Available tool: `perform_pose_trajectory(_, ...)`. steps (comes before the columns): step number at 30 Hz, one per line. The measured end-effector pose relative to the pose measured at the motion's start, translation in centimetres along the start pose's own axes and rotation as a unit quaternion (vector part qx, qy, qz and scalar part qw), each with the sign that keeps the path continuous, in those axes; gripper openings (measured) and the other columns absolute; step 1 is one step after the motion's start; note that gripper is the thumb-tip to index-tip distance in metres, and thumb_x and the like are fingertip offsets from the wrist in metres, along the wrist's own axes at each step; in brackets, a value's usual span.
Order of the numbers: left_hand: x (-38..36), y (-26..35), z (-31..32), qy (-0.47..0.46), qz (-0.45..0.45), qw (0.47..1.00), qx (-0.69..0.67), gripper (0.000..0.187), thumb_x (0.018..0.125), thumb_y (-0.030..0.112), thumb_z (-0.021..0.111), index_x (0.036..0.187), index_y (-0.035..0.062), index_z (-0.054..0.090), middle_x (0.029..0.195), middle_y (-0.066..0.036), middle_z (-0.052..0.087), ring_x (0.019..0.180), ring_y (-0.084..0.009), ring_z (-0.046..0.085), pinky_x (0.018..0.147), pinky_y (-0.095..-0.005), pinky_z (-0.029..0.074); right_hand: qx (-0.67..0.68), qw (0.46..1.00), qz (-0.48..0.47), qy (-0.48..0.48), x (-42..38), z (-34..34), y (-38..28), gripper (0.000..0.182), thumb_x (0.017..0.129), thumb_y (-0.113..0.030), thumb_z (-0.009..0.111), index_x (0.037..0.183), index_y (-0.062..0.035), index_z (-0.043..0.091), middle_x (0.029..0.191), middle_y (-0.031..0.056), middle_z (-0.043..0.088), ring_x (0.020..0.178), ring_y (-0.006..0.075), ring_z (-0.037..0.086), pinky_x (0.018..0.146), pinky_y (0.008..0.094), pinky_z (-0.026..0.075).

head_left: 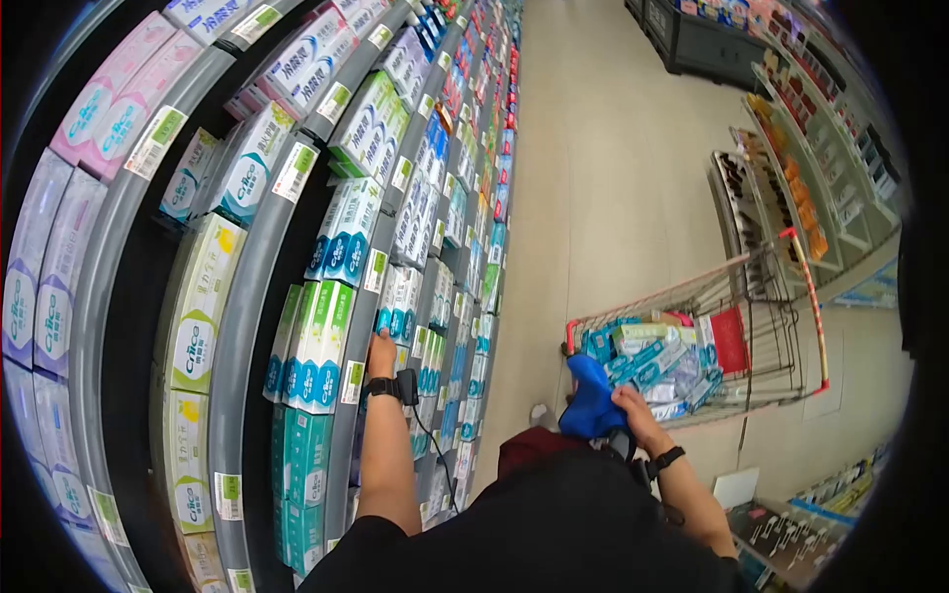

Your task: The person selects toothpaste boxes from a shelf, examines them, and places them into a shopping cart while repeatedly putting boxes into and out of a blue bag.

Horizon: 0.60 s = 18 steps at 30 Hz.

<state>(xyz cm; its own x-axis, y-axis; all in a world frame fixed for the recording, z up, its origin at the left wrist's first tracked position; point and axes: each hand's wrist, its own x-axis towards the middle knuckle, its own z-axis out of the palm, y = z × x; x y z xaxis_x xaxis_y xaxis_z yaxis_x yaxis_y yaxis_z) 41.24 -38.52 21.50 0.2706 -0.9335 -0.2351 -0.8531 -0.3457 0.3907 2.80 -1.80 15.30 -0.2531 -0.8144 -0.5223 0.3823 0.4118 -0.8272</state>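
My left hand (382, 354) reaches onto a shelf of toothpaste boxes, its fingers closed around the end of a small teal and white box (385, 320). Green and white boxes (321, 341) stand just left of it. My right hand (633, 410) is closed on a blue object (590, 395) in front of my body, beside the near edge of the shopping cart. I cannot make out exactly what the blue object is. Both wrists wear black bands, and a cable hangs from the left one.
A wire shopping cart (781, 395) holding many boxes and packs (657, 361) stands at the right. Long shelves (229, 326) of boxed toothpaste run along the left. Across the aisle floor (603, 188) are display racks (806, 163) and a dark bin (692, 44).
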Motion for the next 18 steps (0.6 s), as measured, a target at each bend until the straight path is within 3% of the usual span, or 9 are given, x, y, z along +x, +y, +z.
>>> perform_pose_trajectory(2, 1.3, -1.4, 1.5, 0.047, 0.073, 0.995, 0.046, 0.064, 0.095, 0.034, 0.061, 0.138, -0.0096, 0.044, 0.146, -0.032, 0.041, 0.136, -0.0437, 0.040, 0.113, -0.0466, 0.031, 0.028, 0.999, 0.021, -0.005, -0.8, 1.4, -1.8, 0.014, 0.094, -0.022, 0.058, 0.097, -0.0075, 0.059, 0.087, -0.0020, 0.055, 0.081, 0.0079, 0.053, 0.073, 0.0242, 0.045)
perform_pose_trajectory(6, 0.5, -0.4, 1.1, 0.046, 0.080, 0.995, 0.024, 0.058, 0.095, 0.027, 0.061, 0.136, -0.0088, 0.043, 0.139, -0.033, 0.047, 0.128, -0.0457, 0.047, 0.109, -0.0484, 0.036, 0.049, 0.999, 0.002, 0.001, -0.6, 1.8, -2.4, 0.016, 0.094, -0.022, 0.059, 0.101, -0.0079, 0.060, 0.088, 0.0002, 0.058, 0.083, 0.0116, 0.057, 0.076, 0.0267, 0.049)
perform_pose_trajectory(9, 0.2, 0.3, 0.8, 0.038, 0.075, 0.996, 0.025, 0.054, 0.096, 0.026, 0.059, 0.135, -0.0082, 0.044, 0.135, -0.033, 0.050, 0.125, -0.0462, 0.049, 0.106, -0.0490, 0.038, 0.220, 0.973, 0.063, 0.025, -1.4, 2.9, -3.9, 0.016, 0.095, -0.025, 0.060, 0.100, -0.0091, 0.060, 0.089, 0.0009, 0.059, 0.082, 0.0140, 0.060, 0.075, 0.0293, 0.050)
perform_pose_trajectory(11, 0.2, 0.1, 0.6, 0.013, 0.082, 0.996, 0.042, 0.049, 0.097, 0.026, 0.057, 0.132, -0.0073, 0.047, 0.133, -0.033, 0.052, 0.124, -0.0460, 0.051, 0.105, -0.0489, 0.039, 0.241, 0.967, 0.084, 0.014, -1.4, 2.8, -3.5, 0.018, 0.094, -0.026, 0.060, 0.102, -0.0093, 0.059, 0.092, 0.0029, 0.060, 0.084, 0.0167, 0.062, 0.076, 0.0319, 0.053)
perform_pose_trajectory(14, 5.4, -4.9, 5.0, 0.128, 0.179, 0.973, 0.063, 0.047, 0.098, 0.026, 0.057, 0.129, -0.0071, 0.049, 0.130, -0.032, 0.054, 0.122, -0.0462, 0.052, 0.104, -0.0492, 0.040, 0.251, 0.962, 0.108, 0.003, -1.5, 2.7, -2.6, 0.021, 0.094, -0.026, 0.060, 0.107, -0.0091, 0.058, 0.097, 0.0053, 0.061, 0.088, 0.0198, 0.064, 0.080, 0.0345, 0.054)
perform_pose_trajectory(15, 4.6, -4.6, 5.0, 0.203, 0.225, 0.952, 0.036, 0.037, 0.097, 0.024, 0.057, 0.115, -0.0079, 0.058, 0.119, -0.034, 0.058, 0.112, -0.0495, 0.055, 0.094, -0.0535, 0.044, 0.255, 0.961, 0.111, 0.000, -1.5, 2.7, -2.4, 0.022, 0.094, -0.026, 0.060, 0.107, -0.0090, 0.058, 0.098, 0.0053, 0.061, 0.089, 0.0200, 0.064, 0.080, 0.0346, 0.055)
perform_pose_trajectory(18, 3.8, -3.2, 3.4, 0.104, 0.165, 0.979, 0.062, 0.047, 0.097, 0.027, 0.057, 0.129, -0.0067, 0.050, 0.130, -0.030, 0.055, 0.121, -0.0452, 0.053, 0.104, -0.0490, 0.040, 0.279, 0.953, 0.114, -0.014, -1.4, 2.6, -1.7, 0.023, 0.094, -0.027, 0.060, 0.108, -0.0090, 0.057, 0.098, 0.0054, 0.061, 0.089, 0.0201, 0.064, 0.081, 0.0353, 0.055)
